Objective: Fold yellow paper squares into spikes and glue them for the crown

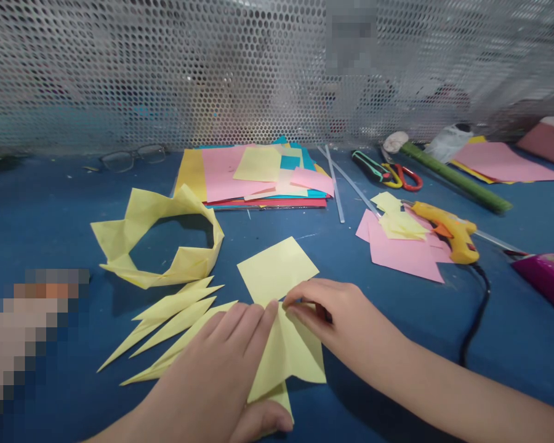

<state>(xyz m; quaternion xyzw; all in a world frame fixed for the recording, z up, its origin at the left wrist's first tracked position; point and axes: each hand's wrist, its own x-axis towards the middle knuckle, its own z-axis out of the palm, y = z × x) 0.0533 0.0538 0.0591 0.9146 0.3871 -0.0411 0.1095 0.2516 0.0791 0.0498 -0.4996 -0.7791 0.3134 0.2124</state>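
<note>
A creased pale yellow sheet of paper (290, 347) lies in front of me, its lower right part lifted off the table. My left hand (226, 351) rests flat across its left side, fingers stretched out and thumb near the bottom edge. At the top edge, my right hand (332, 307) pinches the sheet between thumb and fingertips. Just beyond is a flat yellow square (279, 267). Left of my hands lie several pointed folded yellow paper pieces (175, 329), one partly under my left hand. A ring of joined folded yellow paper (198, 261) stands behind them.
A stack of coloured paper (221, 175) lies at the back, with clear glue sticks (335, 184) beside it. To the right are paper scraps (397, 246), a yellow glue gun (447, 231) with a black cord, scissors (406, 177) and a green stem (457, 175). Perforated metal (258, 74) closes the back.
</note>
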